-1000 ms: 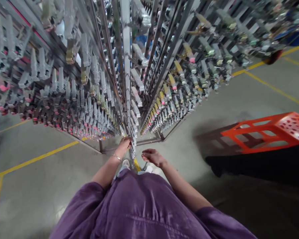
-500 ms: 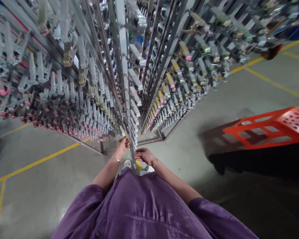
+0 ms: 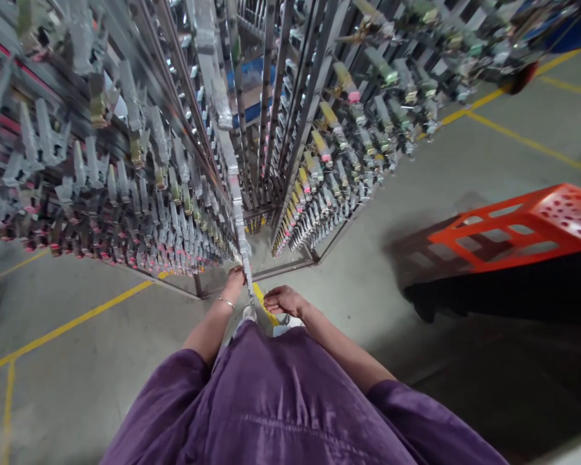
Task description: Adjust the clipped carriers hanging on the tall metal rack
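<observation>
I stand close to a tall metal rack [image 3: 290, 116] full of pegs that carry grey, pink-tipped and yellow-green bobbins. One upright bar of the rack [image 3: 227, 155] runs down toward me. My left hand [image 3: 235, 279], with a thin bracelet at the wrist, is low on that bar and its fingers curl against the bar's lower end. My right hand [image 3: 281, 300] hovers just right of the bar, fingers bent downward and apart, holding nothing. My purple garment [image 3: 281, 400] fills the bottom of the view.
An orange perforated crate [image 3: 518, 226] rests on a dark block [image 3: 503, 290] at the right. The grey concrete floor carries yellow lines [image 3: 72, 310]. Rack feet [image 3: 198, 290] stand on the floor just ahead of my shoes.
The upright bar has swung left and away from the rack face, opening a gap. My right hand has drawn slightly back from the bar; my left hand stays on its lower end.
</observation>
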`<state>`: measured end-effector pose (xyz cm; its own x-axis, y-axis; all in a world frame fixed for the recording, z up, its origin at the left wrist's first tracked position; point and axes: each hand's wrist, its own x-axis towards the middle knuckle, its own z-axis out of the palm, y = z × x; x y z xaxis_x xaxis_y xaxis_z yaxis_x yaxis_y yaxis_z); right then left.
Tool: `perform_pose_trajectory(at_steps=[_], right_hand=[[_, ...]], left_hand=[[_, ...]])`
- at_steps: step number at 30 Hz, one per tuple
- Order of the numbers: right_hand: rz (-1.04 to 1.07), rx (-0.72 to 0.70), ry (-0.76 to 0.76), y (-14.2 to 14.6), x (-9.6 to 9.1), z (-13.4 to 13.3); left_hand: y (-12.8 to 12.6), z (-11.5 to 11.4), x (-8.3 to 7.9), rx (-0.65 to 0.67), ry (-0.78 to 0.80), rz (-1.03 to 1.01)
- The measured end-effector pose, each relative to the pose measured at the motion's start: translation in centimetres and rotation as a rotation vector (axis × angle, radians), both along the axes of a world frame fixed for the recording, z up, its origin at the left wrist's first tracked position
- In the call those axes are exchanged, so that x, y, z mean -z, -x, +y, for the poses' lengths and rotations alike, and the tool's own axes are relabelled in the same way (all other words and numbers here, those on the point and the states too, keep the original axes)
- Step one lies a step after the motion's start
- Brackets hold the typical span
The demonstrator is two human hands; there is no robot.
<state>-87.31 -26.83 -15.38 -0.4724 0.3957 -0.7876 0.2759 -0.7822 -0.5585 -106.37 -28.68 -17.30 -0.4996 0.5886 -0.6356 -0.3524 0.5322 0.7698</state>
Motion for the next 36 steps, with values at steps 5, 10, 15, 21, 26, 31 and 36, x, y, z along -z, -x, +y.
perform_pose_trajectory(at_steps=[5, 10, 15, 21, 26, 31, 36], right_hand=[[-0.037, 0.131, -0.003, 0.7, 1.4, -1.1], [0.030, 0.206, 0.046, 2.9, 2.2, -1.8], [0.016, 0.296, 0.056, 2.8, 2.9, -1.8], [0.052, 0.316, 0.078, 2.8, 3.3, -1.9], [0.059, 0.378, 0.056, 2.6, 4.0, -2.4], [0.066, 0.557, 0.060, 0.7, 4.5, -2.5], [0.216, 0.585, 0.097, 1.8, 3.8, -2.3]], left_hand=[[1.0, 0.2, 0.4, 0.028, 0.019, -0.007], [0.6, 0.4, 0.8, 0.081, -0.055, -0.029], [0.3, 0.8, 0.1, 0.070, -0.022, -0.074], [0.1, 1.2, -0.3, 0.055, -0.027, -0.119], [0.1, 1.6, -0.7, 0.058, 0.000, -0.141], [0.2, 2.0, -1.2, 0.056, 0.005, -0.163], [-0.2, 2.3, -1.8, 0.075, 0.012, -0.173]])
